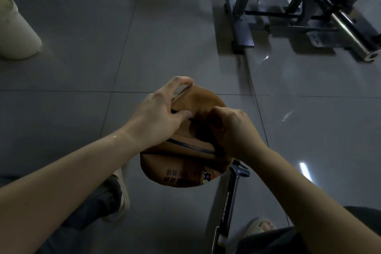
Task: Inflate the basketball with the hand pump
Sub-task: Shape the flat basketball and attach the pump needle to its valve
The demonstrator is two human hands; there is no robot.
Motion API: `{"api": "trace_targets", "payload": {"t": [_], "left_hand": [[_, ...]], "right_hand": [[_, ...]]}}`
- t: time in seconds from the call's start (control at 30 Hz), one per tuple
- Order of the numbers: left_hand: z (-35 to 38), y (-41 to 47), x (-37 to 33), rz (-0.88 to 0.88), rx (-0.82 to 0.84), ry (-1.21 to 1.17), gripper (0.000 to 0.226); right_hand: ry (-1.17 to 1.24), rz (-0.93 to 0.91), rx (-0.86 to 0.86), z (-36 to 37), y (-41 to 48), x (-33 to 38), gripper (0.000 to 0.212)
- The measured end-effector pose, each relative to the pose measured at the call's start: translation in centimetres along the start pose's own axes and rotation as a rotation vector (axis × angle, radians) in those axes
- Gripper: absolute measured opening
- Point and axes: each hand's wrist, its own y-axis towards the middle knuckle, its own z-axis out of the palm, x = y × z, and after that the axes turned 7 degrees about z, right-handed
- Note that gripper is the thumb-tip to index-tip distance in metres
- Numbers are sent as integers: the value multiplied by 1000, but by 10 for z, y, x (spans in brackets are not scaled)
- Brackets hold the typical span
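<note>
Left hand [158,113] pinches the basketball [203,98]; right hand [233,130] seemingly grips it.

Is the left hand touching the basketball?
Touching. The head view shows the left hand pinching a raised fold of the limp basketball between thumb and fingers.

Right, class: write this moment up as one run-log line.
basketball: flat, folded | left hand: pinches fold | right hand: fist against ball, contents hidden | hand pump: below ball, no hand on it
</note>
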Motion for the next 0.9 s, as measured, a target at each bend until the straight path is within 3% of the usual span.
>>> {"api": "trace_targets", "payload": {"t": [0.17,0.27,0.5,0.77,0.9], "left_hand": [[-8,1,0,132,125,47,69],[-16,3,2,155,192,124,68],[-12,5,7,231,202,251,70],[-8,3,1,354,124,-25,51],[-12,8,10,333,152,52,49]], "right_hand": [[-26,-50,-24,3,-5,2,17],[-58,-49,-60,5,-7,3,11],[-151,1,-29,19,-9,10,9],[95,-39,-48,27,-8,14,29],[-14,37,32,37,-6,14,29]]}}
